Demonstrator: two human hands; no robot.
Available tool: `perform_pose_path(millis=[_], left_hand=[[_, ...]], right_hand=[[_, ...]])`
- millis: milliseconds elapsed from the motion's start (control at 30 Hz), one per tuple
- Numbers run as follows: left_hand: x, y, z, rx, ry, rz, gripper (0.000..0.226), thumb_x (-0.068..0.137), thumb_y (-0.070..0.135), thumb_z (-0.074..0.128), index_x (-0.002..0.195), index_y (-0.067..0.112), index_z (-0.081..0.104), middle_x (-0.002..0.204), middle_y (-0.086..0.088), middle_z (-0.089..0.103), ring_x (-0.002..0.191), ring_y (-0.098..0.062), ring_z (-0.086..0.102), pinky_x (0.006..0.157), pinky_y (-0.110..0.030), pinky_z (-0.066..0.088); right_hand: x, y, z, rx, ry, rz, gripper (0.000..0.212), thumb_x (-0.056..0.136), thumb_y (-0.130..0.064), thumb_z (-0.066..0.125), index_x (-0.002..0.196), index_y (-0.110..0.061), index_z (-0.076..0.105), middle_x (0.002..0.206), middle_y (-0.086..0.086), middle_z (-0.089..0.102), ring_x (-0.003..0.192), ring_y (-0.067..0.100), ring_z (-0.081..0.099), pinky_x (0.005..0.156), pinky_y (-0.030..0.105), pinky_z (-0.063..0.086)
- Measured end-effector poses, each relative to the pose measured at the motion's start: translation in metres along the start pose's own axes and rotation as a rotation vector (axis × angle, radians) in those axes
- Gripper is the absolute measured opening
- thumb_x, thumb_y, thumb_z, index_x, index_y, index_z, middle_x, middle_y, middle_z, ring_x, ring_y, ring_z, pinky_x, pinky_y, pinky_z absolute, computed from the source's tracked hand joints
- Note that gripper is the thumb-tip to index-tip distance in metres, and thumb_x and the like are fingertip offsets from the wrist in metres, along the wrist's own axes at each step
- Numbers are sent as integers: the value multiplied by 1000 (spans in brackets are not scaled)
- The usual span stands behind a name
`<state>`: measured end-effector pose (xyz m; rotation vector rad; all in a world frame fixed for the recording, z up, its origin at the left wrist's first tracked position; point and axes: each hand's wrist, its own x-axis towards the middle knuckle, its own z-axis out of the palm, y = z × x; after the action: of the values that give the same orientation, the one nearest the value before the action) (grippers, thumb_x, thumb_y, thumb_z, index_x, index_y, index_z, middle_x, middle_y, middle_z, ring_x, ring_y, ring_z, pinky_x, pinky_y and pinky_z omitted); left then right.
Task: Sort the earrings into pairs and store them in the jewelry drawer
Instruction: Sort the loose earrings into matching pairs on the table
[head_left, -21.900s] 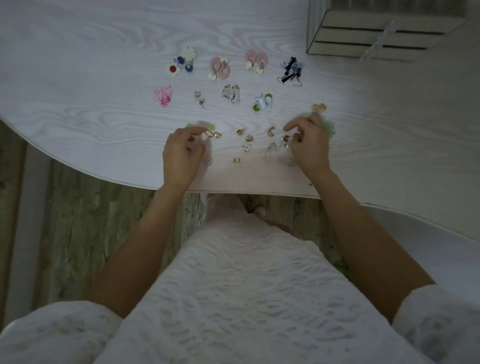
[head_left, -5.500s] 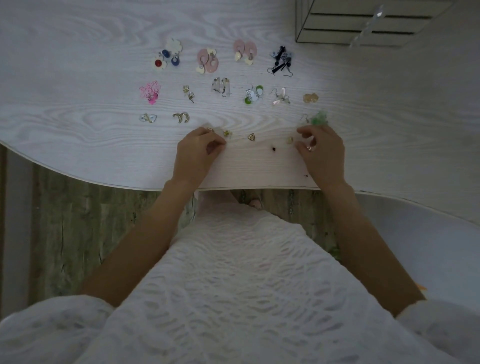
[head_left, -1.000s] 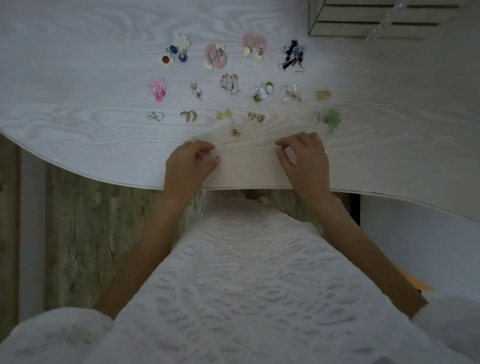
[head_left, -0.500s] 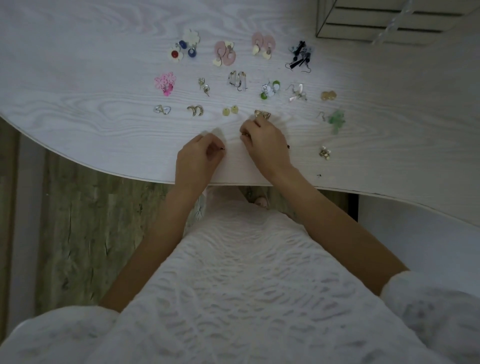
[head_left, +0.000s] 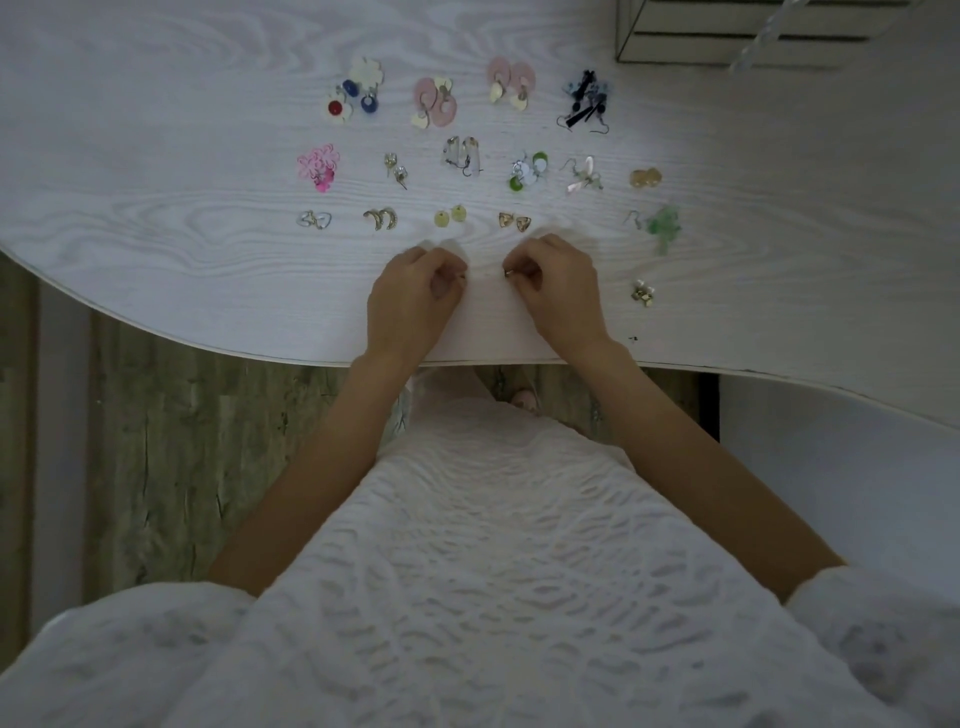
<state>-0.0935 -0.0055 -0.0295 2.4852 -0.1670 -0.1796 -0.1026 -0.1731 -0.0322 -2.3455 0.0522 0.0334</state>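
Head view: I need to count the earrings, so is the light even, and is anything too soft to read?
Head view: dim overall; a brighter patch falls on the table around the black earrings, fading outward. The table edge bows from wide-angle distortion. The green earrings look soft and indistinct.

Table (head_left: 156, 156) white, wood-grain; dress (head_left: 493, 571) white, wavy texture; earrings pink (head_left: 318, 165), green (head_left: 662, 226), black (head_left: 584, 104); floor (head_left: 208, 441) grey-brown planks
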Motion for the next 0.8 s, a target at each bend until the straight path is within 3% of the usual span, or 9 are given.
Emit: perform_pose_path(millis=[267, 467, 600, 800], left_hand=[[11, 4, 3, 137, -6, 177, 24, 76, 26, 69, 99, 18, 69, 95, -8, 62, 88, -28, 51, 74, -26, 36], [20, 15, 11, 155, -57, 247, 22, 77, 34, 62, 91, 20, 71, 92, -7, 63, 86, -28, 54, 74, -34, 40], [24, 16, 13, 162, -48, 282, 16, 77, 27, 68, 90, 17, 70, 91, -6, 64, 84, -28, 55, 74, -34, 39], [25, 13, 16, 237, -66, 341, 26, 80, 35, 53, 85, 14, 68, 88, -6, 64, 83, -28, 55, 71, -34, 39]], right_hand=[[-1, -1, 0, -70, -31, -26, 14, 81, -5, 62, 95, -7, 59, 85, 7, 67, 78, 22, 60, 71, 42, 51], [-5, 2, -4, -74, 42, -52, 10, 82, -9, 64, 91, -5, 61, 84, 8, 70, 73, 23, 64, 67, 37, 52], [-4, 3, -1, -133, 28, -57, 12, 84, -10, 62, 95, -7, 58, 84, 9, 68, 75, 24, 62, 65, 35, 49], [-6, 3, 1, -201, 0, -109, 13, 84, -3, 54, 96, -3, 56, 86, 13, 63, 82, 27, 54, 62, 34, 41]])
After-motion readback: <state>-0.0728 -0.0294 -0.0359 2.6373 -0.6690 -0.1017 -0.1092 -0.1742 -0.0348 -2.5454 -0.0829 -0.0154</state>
